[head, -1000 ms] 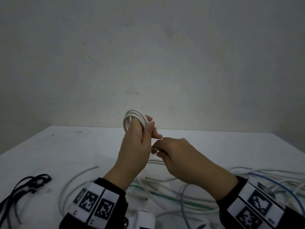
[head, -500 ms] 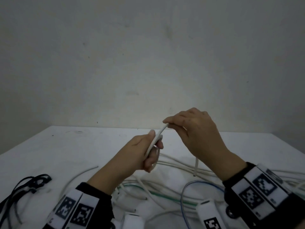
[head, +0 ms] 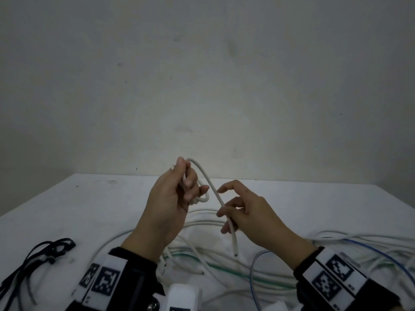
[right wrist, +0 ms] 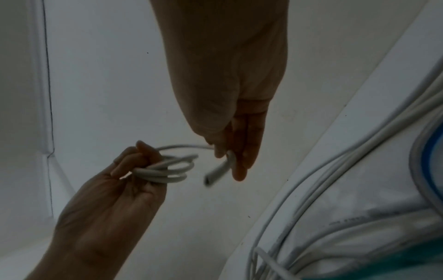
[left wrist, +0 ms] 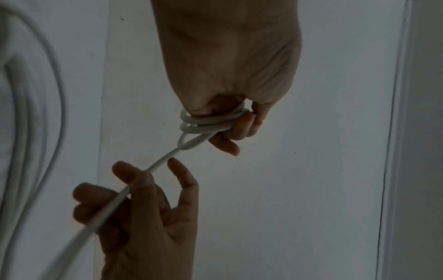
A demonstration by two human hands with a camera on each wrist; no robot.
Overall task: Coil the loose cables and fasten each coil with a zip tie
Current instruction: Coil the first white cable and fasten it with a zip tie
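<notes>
My left hand [head: 190, 189] is raised over the white table [head: 78, 209] and grips a small coil of white cable [head: 203, 198] in its curled fingers. From the top of the coil the cable's tail [head: 213, 189] arcs down to the right. My right hand [head: 224, 213] pinches that tail just above its cut end [head: 235, 253], index finger stretched out. In the left wrist view the coil [left wrist: 206, 121] has several turns under the left fingers. In the right wrist view the cut end [right wrist: 217, 171] sticks out below the right hand's fingertips [right wrist: 237, 174].
Loose white cables [head: 202, 223] lie in a tangle on the table under my hands, with a green cable [head: 224, 269] and a blue one [head: 381, 254] among them. Black zip ties [head: 45, 250] lie at the front left. A bare wall stands behind the table.
The right hand lifted the cable's tail over the left hand, then came down to the right with it. The left hand tipped down and rose again, still gripping the coil.
</notes>
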